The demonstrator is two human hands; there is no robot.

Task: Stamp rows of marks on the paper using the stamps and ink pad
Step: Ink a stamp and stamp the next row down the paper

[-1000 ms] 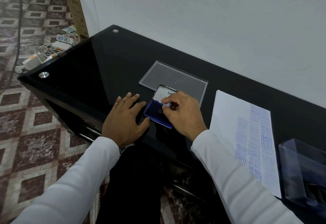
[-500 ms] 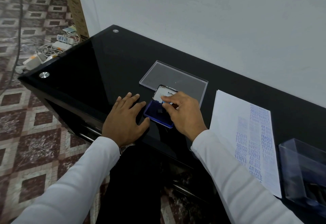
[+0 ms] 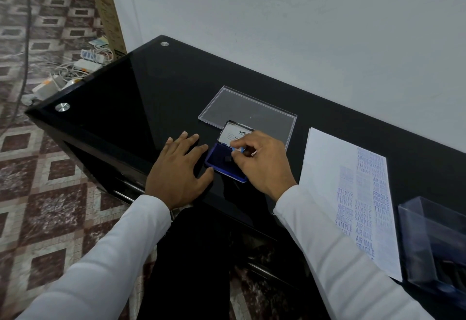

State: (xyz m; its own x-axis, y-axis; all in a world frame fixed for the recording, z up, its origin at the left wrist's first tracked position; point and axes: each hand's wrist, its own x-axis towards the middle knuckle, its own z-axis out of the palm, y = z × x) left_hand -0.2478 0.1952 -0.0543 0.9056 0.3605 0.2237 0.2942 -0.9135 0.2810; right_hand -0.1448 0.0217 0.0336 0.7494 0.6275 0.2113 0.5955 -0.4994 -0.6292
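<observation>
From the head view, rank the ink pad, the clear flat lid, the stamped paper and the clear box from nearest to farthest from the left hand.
1. ink pad, beside the left hand
2. clear flat lid, behind the pad
3. stamped paper, to the right
4. clear box, far right

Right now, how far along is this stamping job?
Well underway. The white paper sheet already carries several columns of blue marks such as SAMPLE, AIR MAIL and FRAGILE. In hand: the right hand pinches a small light-blue stamp over the open blue ink pad; the left hand lies flat beside it. Left: the sheet's bare left part.

Clear lid [image 3: 248, 112] behind ink pad [image 3: 222, 159]
</observation>
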